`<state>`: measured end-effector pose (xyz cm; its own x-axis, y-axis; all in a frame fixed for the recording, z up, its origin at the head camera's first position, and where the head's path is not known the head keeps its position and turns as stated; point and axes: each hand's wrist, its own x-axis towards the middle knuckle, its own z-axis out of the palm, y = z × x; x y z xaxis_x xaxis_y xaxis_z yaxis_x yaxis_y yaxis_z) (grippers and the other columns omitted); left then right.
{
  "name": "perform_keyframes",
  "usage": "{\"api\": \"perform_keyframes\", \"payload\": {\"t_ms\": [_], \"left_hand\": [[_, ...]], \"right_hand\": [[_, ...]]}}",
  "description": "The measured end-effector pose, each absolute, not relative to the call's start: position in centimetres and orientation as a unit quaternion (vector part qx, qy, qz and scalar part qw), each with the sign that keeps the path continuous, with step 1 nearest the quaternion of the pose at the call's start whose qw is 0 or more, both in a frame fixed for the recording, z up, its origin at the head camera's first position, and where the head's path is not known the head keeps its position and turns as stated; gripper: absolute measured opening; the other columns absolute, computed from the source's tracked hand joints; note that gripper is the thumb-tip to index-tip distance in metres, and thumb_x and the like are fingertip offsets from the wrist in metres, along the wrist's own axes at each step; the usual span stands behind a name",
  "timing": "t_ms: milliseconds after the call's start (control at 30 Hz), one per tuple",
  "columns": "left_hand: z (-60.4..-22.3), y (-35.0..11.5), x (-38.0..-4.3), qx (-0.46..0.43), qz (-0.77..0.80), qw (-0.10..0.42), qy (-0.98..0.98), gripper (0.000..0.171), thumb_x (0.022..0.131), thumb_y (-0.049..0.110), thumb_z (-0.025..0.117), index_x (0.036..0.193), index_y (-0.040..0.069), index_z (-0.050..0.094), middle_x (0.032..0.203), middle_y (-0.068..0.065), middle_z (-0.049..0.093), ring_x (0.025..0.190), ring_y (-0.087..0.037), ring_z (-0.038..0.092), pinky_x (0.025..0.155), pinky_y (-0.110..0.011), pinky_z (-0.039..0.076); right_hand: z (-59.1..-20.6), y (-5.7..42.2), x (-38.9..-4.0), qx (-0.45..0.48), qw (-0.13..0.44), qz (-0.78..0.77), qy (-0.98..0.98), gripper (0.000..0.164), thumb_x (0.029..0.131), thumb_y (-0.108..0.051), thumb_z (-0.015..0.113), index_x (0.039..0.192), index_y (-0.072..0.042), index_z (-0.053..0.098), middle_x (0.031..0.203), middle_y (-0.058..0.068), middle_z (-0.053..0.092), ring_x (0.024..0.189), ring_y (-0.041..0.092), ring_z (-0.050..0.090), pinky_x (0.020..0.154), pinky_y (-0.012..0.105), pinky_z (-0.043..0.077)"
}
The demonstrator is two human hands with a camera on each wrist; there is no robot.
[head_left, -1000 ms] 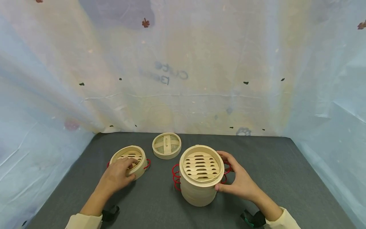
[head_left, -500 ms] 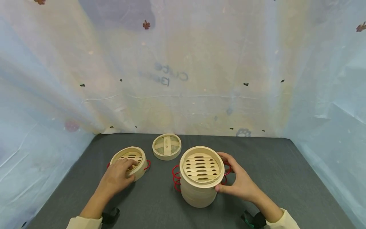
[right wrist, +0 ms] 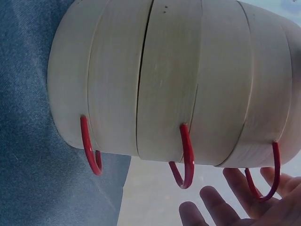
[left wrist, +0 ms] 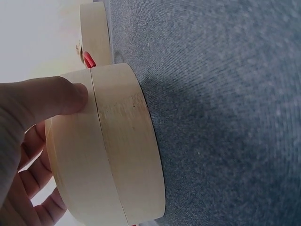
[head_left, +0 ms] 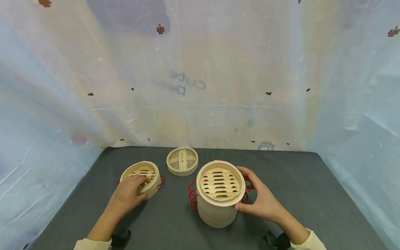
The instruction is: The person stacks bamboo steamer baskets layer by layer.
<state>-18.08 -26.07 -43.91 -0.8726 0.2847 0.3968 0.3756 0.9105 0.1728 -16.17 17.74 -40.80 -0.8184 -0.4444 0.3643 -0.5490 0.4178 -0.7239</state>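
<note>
At the left in the head view stands a small bamboo steamer basket [head_left: 153,189] with a slatted floor and red handles. My left hand [head_left: 126,194] grips its near rim. The thumb [left wrist: 70,96] presses on the outer wall, and the other fingers reach over the rim to the inside. Right of centre is a taller stack of bamboo steamer baskets [head_left: 215,215], upright, with red loop handles on both sides. My right hand [head_left: 260,201] holds the upper right side of this stack, thumb on the near wall. The other fingers are behind, by the top red handle [right wrist: 276,169].
A round bamboo steamer lid [head_left: 182,161] with crossed straps lies behind and between the baskets. Dark grey cloth covers the table [head_left: 168,222]. A pale printed sheet [head_left: 218,69] hangs behind the table and along both sides.
</note>
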Motion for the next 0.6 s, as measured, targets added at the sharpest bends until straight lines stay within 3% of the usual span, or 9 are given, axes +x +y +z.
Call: {"api": "perform_keyframes", "payload": {"t_ms": [100,367,600], "left_hand": [[-43.95,-25.99,-17.96,-0.173,-0.12,0.192,-0.959,0.038,0.062,0.007,0.085,0.096,0.014,0.069,0.084,0.003,0.064,0.075,-0.013,0.056,0.067,-0.036,0.047],[-44.35,-26.09,-17.77,-0.174,-0.114,0.212,-0.955,0.042,0.063,0.011,0.088,0.1,0.015,0.069,0.094,-0.002,0.068,0.083,-0.021,0.063,0.07,-0.041,0.05],[-44.39,-26.41,-17.46,-0.175,-0.11,0.22,-0.953,0.042,0.063,0.012,0.087,0.101,0.015,0.069,0.096,-0.002,0.069,0.088,-0.024,0.065,0.072,-0.045,0.051]], "right_hand": [[-40.74,17.71,-16.13,0.292,0.061,0.445,-0.844,0.097,0.071,-0.029,0.085,0.15,-0.026,0.029,0.138,-0.003,0.048,0.117,0.008,0.048,0.079,0.031,0.045],[-40.33,17.5,-15.89,0.285,0.066,0.433,-0.853,0.099,0.07,-0.029,0.086,0.151,-0.023,0.03,0.138,-0.004,0.048,0.122,0.009,0.047,0.086,0.045,0.046],[-40.36,17.53,-15.9,0.29,0.063,0.444,-0.845,0.098,0.07,-0.028,0.085,0.151,-0.021,0.03,0.139,-0.004,0.048,0.12,0.008,0.048,0.084,0.034,0.046]]}}
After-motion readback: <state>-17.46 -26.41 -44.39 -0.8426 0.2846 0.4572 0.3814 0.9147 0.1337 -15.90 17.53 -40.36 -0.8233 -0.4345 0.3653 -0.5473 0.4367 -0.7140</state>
